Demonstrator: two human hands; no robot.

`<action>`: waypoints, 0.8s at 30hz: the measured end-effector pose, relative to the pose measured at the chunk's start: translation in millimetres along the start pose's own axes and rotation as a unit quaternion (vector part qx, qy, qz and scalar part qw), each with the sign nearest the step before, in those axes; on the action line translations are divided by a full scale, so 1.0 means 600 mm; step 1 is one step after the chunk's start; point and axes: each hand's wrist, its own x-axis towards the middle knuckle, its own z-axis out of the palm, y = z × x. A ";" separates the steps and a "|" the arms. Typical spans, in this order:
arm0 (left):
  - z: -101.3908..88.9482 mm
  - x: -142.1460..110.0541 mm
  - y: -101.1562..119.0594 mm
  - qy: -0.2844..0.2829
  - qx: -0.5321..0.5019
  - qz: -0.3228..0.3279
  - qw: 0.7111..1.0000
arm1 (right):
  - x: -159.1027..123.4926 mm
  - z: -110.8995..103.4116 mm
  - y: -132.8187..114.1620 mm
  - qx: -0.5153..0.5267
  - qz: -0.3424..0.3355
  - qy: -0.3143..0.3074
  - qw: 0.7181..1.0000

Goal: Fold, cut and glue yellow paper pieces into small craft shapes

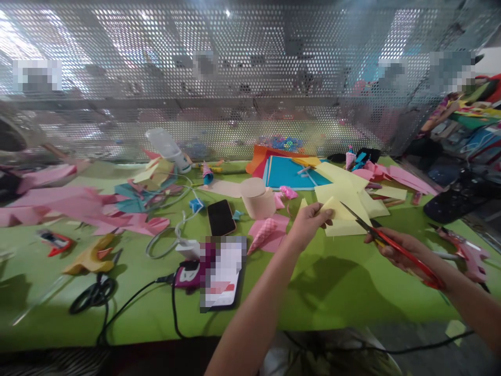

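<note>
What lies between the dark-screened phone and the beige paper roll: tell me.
A small teal paper shape lies between the dark-screened phone and the beige paper roll, as the head view shows.

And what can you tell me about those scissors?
The scissors are long and slim, with dark, metallic-looking blades and red handles, perhaps plastic. They slant through the right hand, above the green table, pointing towards the pale yellow paper in the left hand. Whether the tip touches it is unclear.
</note>
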 end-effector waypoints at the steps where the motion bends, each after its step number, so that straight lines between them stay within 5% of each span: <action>1: 0.000 0.000 0.000 0.001 -0.001 0.001 1.000 | 0.000 0.001 0.000 -0.001 0.000 0.001 1.000; 9: 0.000 -0.002 0.005 0.000 -0.002 -0.006 1.000 | 0.002 0.005 0.002 -0.056 -0.055 0.035 0.996; 15: 0.000 -0.001 0.004 -0.001 -0.002 -0.001 1.000 | -0.007 0.016 -0.009 -0.065 -0.043 0.073 0.994; 21: 0.000 -0.002 0.004 -0.008 0.013 -0.004 1.000 | -0.018 0.017 -0.018 -0.071 -0.006 0.012 0.997; 24: 0.001 -0.002 0.002 -0.017 0.026 -0.006 1.000 | -0.027 0.027 -0.023 -0.090 -0.028 0.058 0.994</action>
